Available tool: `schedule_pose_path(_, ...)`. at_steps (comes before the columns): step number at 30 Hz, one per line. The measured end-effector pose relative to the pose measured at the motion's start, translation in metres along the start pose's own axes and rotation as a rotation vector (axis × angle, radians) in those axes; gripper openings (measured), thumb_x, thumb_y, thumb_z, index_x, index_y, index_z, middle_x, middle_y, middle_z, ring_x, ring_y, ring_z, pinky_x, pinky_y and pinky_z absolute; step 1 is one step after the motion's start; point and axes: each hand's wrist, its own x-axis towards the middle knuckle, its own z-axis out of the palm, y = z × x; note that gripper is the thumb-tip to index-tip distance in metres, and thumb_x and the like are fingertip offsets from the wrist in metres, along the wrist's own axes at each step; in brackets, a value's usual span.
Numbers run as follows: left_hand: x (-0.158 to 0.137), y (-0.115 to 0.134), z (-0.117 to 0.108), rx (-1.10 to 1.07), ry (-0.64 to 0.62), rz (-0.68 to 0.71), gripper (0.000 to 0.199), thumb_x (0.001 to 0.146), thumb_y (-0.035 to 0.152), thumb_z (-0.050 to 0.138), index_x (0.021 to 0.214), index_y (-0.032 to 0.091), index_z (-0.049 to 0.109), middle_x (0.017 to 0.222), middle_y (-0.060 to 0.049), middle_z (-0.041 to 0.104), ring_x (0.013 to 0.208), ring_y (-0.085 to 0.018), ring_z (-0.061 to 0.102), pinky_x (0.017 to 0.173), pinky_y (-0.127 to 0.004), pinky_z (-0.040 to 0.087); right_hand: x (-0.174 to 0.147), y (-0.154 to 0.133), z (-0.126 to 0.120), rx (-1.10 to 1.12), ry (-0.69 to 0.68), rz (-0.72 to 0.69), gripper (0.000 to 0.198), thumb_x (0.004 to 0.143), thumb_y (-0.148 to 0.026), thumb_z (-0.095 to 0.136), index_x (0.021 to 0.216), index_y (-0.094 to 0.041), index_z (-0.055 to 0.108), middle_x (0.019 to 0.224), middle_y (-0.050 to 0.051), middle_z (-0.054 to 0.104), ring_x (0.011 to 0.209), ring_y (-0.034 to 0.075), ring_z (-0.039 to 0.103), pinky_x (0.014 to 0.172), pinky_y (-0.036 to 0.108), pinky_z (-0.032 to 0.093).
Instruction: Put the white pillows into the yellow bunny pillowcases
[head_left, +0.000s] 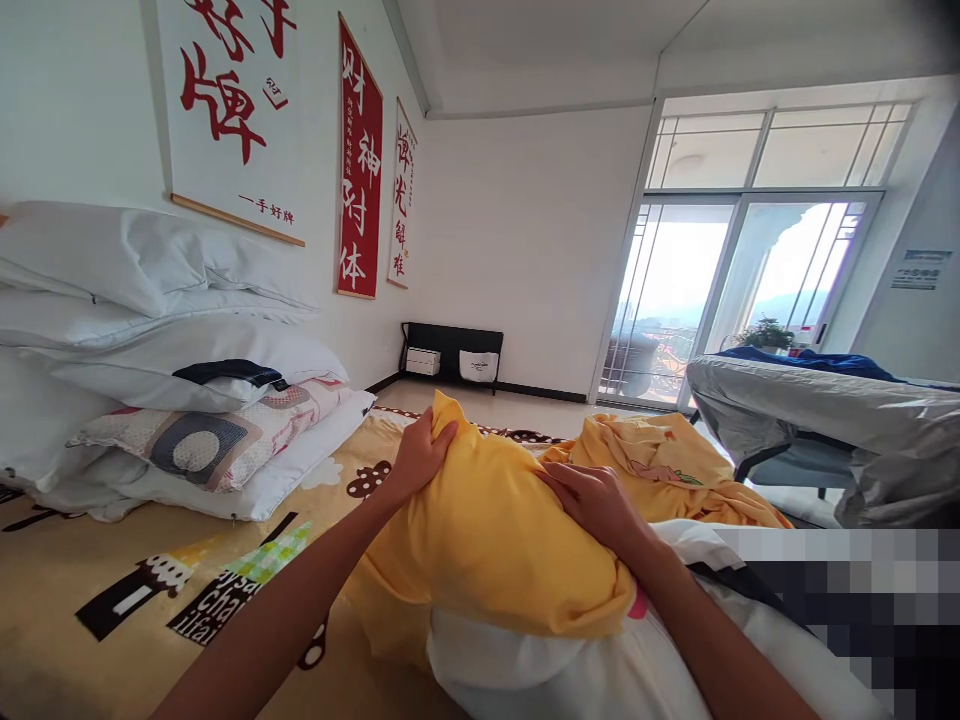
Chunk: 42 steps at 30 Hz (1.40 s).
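Note:
A yellow pillowcase (pixel 510 530) covers the upper part of a white pillow (pixel 502 665), whose lower part sticks out below its edge. With fingers closed, my left hand (pixel 424 455) grips the pillowcase near its raised far corner. On the other side, my right hand (pixel 600 500) pinches the cloth along its right edge. A small pink patch (pixel 638 602) shows beside my right forearm. Behind my right hand lies a crumpled yellow-orange cloth (pixel 645 455) with a printed figure. Whatever is inside the upper part of the pillowcase is hidden.
White pillows (pixel 150 260) are stacked at the left, with a patterned pillow (pixel 225 440) and a dark cloth (pixel 229 373) among them. Beneath spreads a beige printed sheet (pixel 315 500). A covered table (pixel 795 400) and a chair (pixel 795 460) stand right, near glass doors (pixel 675 270).

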Motion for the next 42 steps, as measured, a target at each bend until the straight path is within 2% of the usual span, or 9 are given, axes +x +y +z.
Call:
schedule_pose_path(5,0.003,0.028,-0.035,-0.077,0.114,-0.054,0.045,0.079,0.059,0.052,0.062,0.018,0.044,0.06,0.002,0.045,0.058,-0.012,0.042,0.054,-0.025,0.031,0.01,0.012,-0.025,-0.176,-0.235,0.11,0.06,0.098,-0.054,0.021,0.073,-0.022,0.064,0.068,0.003,0.069,0.061,0.016,0.059,0.056,0.027,0.031)
schedule_pose_path(9,0.009,0.042,-0.069,-0.072,0.034,-0.067,0.053,0.079,0.065,0.049,0.058,0.019,0.033,0.057,0.004,0.033,0.054,-0.009,0.031,0.049,-0.023,0.023,0.024,0.024,-0.06,-0.299,-0.147,0.041,0.067,0.097,-0.06,0.016,0.068,-0.022,0.063,0.07,0.004,0.068,0.064,0.017,0.06,0.058,0.028,0.03)
schedule_pose_path(13,0.007,0.039,-0.087,-0.092,-0.211,-0.029,0.046,0.073,0.062,0.059,0.068,0.017,0.049,0.066,0.001,0.05,0.061,-0.013,0.046,0.051,-0.022,0.031,0.027,0.03,-0.066,-0.417,0.002,0.081,0.071,0.094,-0.065,0.014,0.064,-0.021,0.061,0.068,0.005,0.065,0.06,0.017,0.056,0.056,0.029,0.027)
schedule_pose_path(16,0.002,0.018,-0.091,-0.061,-0.319,-0.055,0.044,0.071,0.059,0.064,0.08,0.015,0.059,0.077,-0.002,0.062,0.072,-0.018,0.056,0.058,-0.024,0.039,0.013,0.035,-0.054,-0.284,-0.125,0.164,0.065,0.095,-0.061,0.021,0.063,-0.021,0.061,0.069,0.004,0.066,0.062,0.017,0.057,0.056,0.028,0.029)
schedule_pose_path(24,0.007,-0.056,-0.089,0.139,0.054,-0.091,0.046,0.075,0.063,0.051,0.071,0.018,0.057,0.068,-0.002,0.061,0.07,-0.019,0.055,0.064,-0.028,0.041,-0.072,0.013,-0.073,-0.23,-0.024,0.011,0.051,0.087,-0.062,0.046,0.128,-0.033,0.056,0.118,0.005,0.065,0.105,0.026,0.059,0.089,0.041,0.041)
schedule_pose_path(28,0.007,-0.056,-0.07,-0.082,0.141,-0.187,0.047,0.07,0.063,0.058,0.074,0.016,0.058,0.073,-0.004,0.063,0.073,-0.02,0.057,0.064,-0.028,0.043,-0.098,0.015,-0.047,-0.374,-0.072,-0.08,0.086,0.073,-0.074,0.056,0.142,-0.026,0.04,0.127,0.011,0.06,0.106,0.031,0.057,0.091,0.045,0.039)
schedule_pose_path(34,0.013,-0.024,-0.061,-0.544,0.016,-0.375,0.056,0.059,0.06,0.075,0.088,0.013,0.062,0.083,-0.007,0.068,0.076,-0.021,0.063,0.065,-0.03,0.049,-0.088,0.058,0.009,-0.556,-0.095,0.169,0.046,0.089,-0.056,0.046,0.111,-0.018,0.06,0.09,0.01,0.07,0.082,0.026,0.064,0.074,0.038,0.039)
schedule_pose_path(38,0.033,-0.033,-0.072,-0.368,0.183,-0.246,0.053,0.064,0.062,0.069,0.082,0.013,0.062,0.08,-0.007,0.068,0.077,-0.022,0.062,0.063,-0.028,0.048,-0.073,0.084,0.017,-0.629,-0.066,0.308,0.041,0.091,-0.052,0.044,0.101,-0.017,0.062,0.088,0.01,0.069,0.083,0.027,0.063,0.072,0.037,0.038)
schedule_pose_path(42,0.048,-0.071,-0.069,0.154,0.234,-0.142,0.042,0.082,0.055,0.047,0.083,0.015,0.06,0.083,-0.009,0.067,0.082,-0.024,0.063,0.069,-0.031,0.047,-0.077,0.08,0.021,-0.513,0.079,0.247,0.048,0.095,-0.05,0.035,0.123,-0.017,0.055,0.11,0.013,0.066,0.101,0.029,0.059,0.088,0.044,0.038)
